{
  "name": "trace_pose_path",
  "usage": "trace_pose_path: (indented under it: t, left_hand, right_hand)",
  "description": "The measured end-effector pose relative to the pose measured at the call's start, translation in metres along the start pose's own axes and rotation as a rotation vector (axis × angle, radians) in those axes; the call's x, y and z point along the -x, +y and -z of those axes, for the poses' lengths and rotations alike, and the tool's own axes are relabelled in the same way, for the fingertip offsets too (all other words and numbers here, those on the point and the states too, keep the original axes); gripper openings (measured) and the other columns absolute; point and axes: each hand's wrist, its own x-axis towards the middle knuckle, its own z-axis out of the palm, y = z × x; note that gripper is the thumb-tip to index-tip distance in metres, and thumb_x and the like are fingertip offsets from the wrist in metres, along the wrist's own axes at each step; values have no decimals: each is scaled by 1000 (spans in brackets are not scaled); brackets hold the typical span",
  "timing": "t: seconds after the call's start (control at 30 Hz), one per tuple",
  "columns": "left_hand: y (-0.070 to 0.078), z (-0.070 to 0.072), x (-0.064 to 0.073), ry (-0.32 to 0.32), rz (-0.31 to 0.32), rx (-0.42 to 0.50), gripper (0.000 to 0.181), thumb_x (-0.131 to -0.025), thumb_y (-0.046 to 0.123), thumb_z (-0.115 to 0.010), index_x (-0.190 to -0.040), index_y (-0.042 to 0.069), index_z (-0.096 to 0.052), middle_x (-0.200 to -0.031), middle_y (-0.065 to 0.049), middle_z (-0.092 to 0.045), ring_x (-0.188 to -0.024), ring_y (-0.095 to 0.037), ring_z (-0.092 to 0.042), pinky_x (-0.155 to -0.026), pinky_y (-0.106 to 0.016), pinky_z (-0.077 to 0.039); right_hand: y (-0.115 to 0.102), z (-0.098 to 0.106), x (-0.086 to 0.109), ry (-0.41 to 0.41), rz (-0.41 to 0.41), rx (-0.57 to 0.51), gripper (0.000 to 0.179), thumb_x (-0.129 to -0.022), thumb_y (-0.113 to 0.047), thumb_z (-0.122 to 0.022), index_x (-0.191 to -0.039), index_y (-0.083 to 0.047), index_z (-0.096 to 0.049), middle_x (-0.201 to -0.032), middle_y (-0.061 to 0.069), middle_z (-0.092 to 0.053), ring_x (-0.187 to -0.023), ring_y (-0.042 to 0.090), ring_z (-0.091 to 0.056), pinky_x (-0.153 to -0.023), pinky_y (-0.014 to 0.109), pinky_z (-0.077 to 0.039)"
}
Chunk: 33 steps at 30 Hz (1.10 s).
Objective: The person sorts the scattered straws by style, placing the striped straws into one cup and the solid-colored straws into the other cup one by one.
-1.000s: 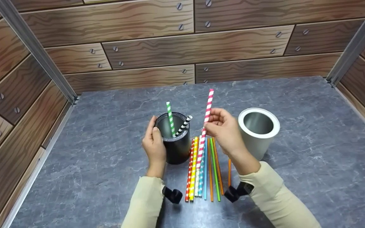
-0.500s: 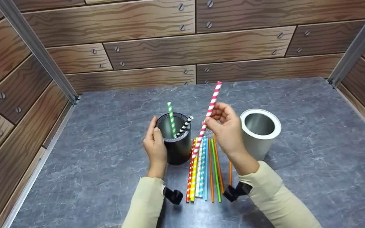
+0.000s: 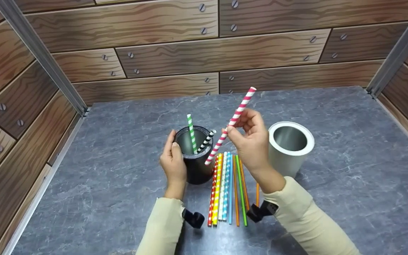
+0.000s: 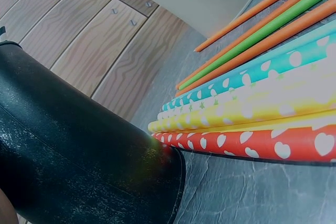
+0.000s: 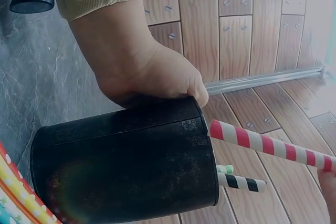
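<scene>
Well, the red and white straw (image 3: 237, 114) is up in the air, leaning, with its low end just beside the black cup (image 3: 198, 170); I can't tell if they touch. The right hand (image 3: 250, 138) pinches it near its middle, thumb and fingers pressed together on it. The left hand (image 3: 174, 163) holds the cup by its side, thumb and fingers round the wall. The straw looks like paper, so it should be very light and fairly stiff, not slippery, but a hard squeeze could squash it. A soft middle pinch suits it. The cup seems hard and heavier.
</scene>
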Motion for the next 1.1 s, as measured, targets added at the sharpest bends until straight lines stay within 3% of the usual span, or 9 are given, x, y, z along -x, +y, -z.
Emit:
trace_pose_path:
  t: [0.27,0.5,0.73,0.97,1.1]
  left_hand:
    - [0,0,0,-5,-7,-4,36,-92,2,-42,-125,-4,-55,-126,-15,-58,-122,-23,-50,-103,-31,-39]
    - [1,1,0,-8,-5,-17,37,-92,4,-42,-126,-2,-55,-126,-13,-58,-123,-22,-49,-104,-32,-39]
    - [0,1,0,-7,-10,-21,37,-91,4,-42,-126,-2,-56,-126,-14,-57,-122,-23,-49,-103,-31,-39]
    - [0,1,0,-8,-13,-18,37,-92,4,-42,-126,-3,-55,-126,-15,-58,-121,-24,-50,-102,-31,-40]
    - [0,1,1,-10,-7,-6,37,-92,4,-42,-126,-4,-54,-126,-16,-57,-121,-24,-51,-102,-32,-41]
  right_hand:
    - [1,-6,0,-20,81,-132,35,-72,18,-52,-100,-1,-45,-85,5,-49,-77,14,-53,-70,30,-57]
    - [12,-8,1,-20,123,-140,34,-73,18,-53,-99,-3,-44,-86,3,-50,-79,13,-55,-72,30,-56]
    - [29,-7,4,-7,105,-87,32,-74,16,-55,-97,-2,-42,-86,2,-50,-79,11,-55,-73,29,-56]
    - [40,-6,8,-1,94,76,30,-75,12,-58,-98,11,-39,-83,-1,-51,-76,9,-54,-60,19,-51]
    - [50,-7,10,7,64,99,29,-74,12,-58,-97,9,-40,-82,-1,-52,-76,8,-55,-60,17,-50]
